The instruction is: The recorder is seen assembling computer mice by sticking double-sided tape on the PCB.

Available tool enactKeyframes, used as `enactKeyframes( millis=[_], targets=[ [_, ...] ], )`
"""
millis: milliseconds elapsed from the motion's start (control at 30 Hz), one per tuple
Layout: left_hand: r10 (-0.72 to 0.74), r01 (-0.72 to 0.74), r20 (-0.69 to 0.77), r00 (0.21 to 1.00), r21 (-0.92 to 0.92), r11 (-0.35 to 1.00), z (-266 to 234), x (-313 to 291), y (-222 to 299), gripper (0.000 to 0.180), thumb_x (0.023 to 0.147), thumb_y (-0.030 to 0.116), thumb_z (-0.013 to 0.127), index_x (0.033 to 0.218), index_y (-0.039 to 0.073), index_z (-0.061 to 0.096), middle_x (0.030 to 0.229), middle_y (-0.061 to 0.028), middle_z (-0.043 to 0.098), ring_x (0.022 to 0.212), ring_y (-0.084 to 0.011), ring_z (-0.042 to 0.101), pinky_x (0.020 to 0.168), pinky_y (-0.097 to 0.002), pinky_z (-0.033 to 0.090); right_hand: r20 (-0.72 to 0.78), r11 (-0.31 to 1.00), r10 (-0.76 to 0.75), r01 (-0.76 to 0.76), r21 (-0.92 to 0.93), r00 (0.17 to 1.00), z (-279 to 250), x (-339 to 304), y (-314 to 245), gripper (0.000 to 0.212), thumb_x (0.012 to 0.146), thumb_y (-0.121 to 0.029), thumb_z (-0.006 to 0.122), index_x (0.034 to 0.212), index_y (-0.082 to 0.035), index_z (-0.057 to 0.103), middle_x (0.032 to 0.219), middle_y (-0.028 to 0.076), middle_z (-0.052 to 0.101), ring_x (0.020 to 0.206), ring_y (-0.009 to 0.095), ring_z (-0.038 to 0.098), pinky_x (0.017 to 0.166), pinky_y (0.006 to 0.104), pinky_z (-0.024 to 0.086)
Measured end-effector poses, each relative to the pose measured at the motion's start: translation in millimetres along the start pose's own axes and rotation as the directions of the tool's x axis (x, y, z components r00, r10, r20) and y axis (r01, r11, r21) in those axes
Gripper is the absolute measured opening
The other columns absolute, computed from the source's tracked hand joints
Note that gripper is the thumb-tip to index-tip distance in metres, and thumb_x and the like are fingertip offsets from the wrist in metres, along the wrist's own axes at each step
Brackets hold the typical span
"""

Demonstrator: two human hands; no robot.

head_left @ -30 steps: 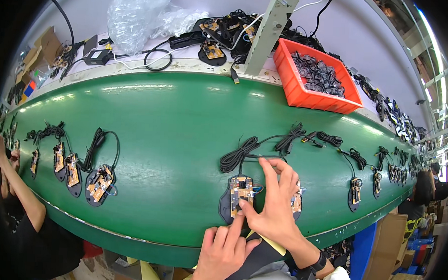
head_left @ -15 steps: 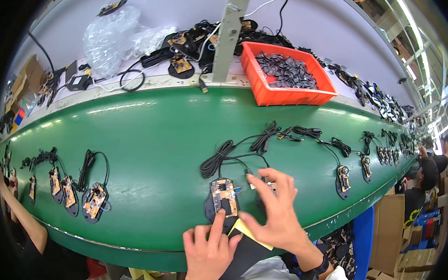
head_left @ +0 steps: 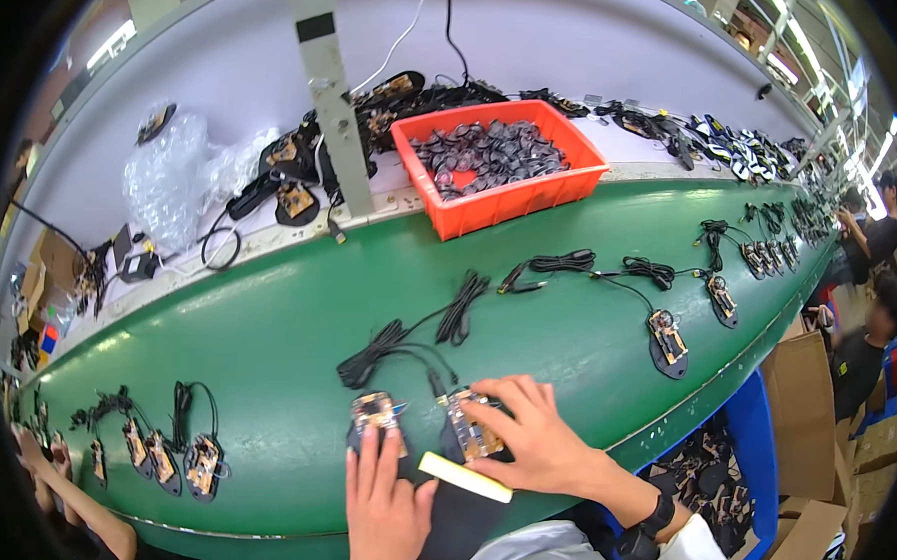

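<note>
Two black computer-mouse bases with tan circuit boards lie side by side at the green surface's near edge, each with a coiled black cable. On the left mouse base (head_left: 371,409) rest the outstretched fingers of my left hand (head_left: 386,513), pointing away from me. My right hand (head_left: 537,439) spans the right mouse base (head_left: 467,429), fingers over its far and right side, thumb at its near end, partly covering the board. A pale yellow strip (head_left: 465,477) on a black item lies just below, between my hands. Bundled cable (head_left: 373,355) stretches beyond the left base.
A red bin (head_left: 517,208) of small dark parts stands at the far side, beside a metal post (head_left: 335,125). More mouse bases (head_left: 668,345) lie right and left along the green conveyor (head_left: 266,322). A blue bin (head_left: 762,444) sits low right. Another person's arms (head_left: 83,509) reach in at left.
The view has shifted rightward. My right hand has come down onto the right mouse base from a raised pose. My left hand now lays several fingers on the left base instead of one pointing finger.
</note>
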State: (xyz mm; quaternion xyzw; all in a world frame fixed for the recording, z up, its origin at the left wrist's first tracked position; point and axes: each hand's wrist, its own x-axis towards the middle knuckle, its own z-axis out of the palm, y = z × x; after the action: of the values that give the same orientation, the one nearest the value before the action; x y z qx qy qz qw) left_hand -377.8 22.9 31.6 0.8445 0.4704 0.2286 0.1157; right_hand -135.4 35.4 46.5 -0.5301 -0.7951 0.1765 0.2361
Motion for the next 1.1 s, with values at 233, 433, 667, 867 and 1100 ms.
enactKeyframes(
  millis=[233, 433, 667, 867, 1100],
  targets=[
    [0.023, -0.019, -0.107, 0.994, 0.038, 0.999, -18.4, -4.7, -13.2, 0.022, 0.099, 0.011, 0.068, 0.088, -0.005, 0.056, 0.154, -0.0264, 0.051, 0.150, -0.0524, 0.037, 0.118, -0.0628, 0.036, -0.027, 0.908, -0.333, 0.313, -0.279, 0.943, -77.3, 110.5, 28.9, 0.028, 0.085, -0.020, 0.077, 0.108, -0.004, 0.072, 0.105, 0.011, 0.068, 0.107, 0.032, 0.065, 0.087, 0.0497, 0.049],
    [0.164, -0.154, 0.013, 0.986, -0.278, 0.948, 7.6, -23.4, 40.0, 0.025, 0.087, 0.019, 0.078, 0.084, -0.002, 0.064, 0.144, -0.0220, 0.060, 0.145, -0.0448, 0.047, 0.118, -0.0589, 0.039, -0.042, 0.834, 0.207, -0.199, -0.514, 0.977, -91.1, 278.3, 160.9, 0.025, 0.087, -0.014, 0.068, 0.108, -0.004, 0.076, 0.114, 0.021, 0.073, 0.111, 0.039, 0.070, 0.093, 0.0523, 0.058],
    [0.225, -0.219, 0.043, 0.973, -0.116, 0.969, 15.9, -22.2, 31.4, 0.032, 0.090, 0.027, 0.074, 0.085, -0.002, 0.064, 0.143, -0.0215, 0.061, 0.144, -0.0402, 0.049, 0.119, -0.0601, 0.038, -0.073, 0.696, 0.229, -0.216, -0.685, 0.971, -84.9, 307.6, 176.7, 0.024, 0.088, -0.014, 0.069, 0.110, -0.006, 0.075, 0.117, 0.020, 0.073, 0.108, 0.039, 0.074, 0.088, 0.0542, 0.060],
    [0.211, -0.221, -0.077, 0.974, -0.162, 0.962, 18.0, -21.5, 22.6, 0.034, 0.093, 0.027, 0.074, 0.082, -0.001, 0.058, 0.143, -0.0237, 0.060, 0.139, -0.0431, 0.053, 0.115, -0.0608, 0.042, -0.261, 0.954, -0.191, 0.116, -0.275, 0.946, -114.0, 242.6, 96.1, 0.023, 0.087, -0.010, 0.072, 0.108, -0.001, 0.077, 0.098, 0.018, 0.068, 0.090, 0.038, 0.069, 0.086, 0.0485, 0.055],
    [0.226, -0.237, -0.081, 0.971, -0.196, 0.951, 25.6, -24.3, 28.7, 0.034, 0.092, 0.028, 0.074, 0.083, -0.002, 0.059, 0.143, -0.0248, 0.059, 0.136, -0.0442, 0.054, 0.113, -0.0599, 0.043, -0.037, 0.905, -0.190, 0.189, 0.380, 0.981, -46.9, 86.4, 16.7, 0.016, 0.086, -0.004, 0.082, 0.102, -0.008, 0.083, 0.094, 0.003, 0.062, 0.069, 0.010, 0.061, 0.058, 0.0258, 0.051]
  ],
)
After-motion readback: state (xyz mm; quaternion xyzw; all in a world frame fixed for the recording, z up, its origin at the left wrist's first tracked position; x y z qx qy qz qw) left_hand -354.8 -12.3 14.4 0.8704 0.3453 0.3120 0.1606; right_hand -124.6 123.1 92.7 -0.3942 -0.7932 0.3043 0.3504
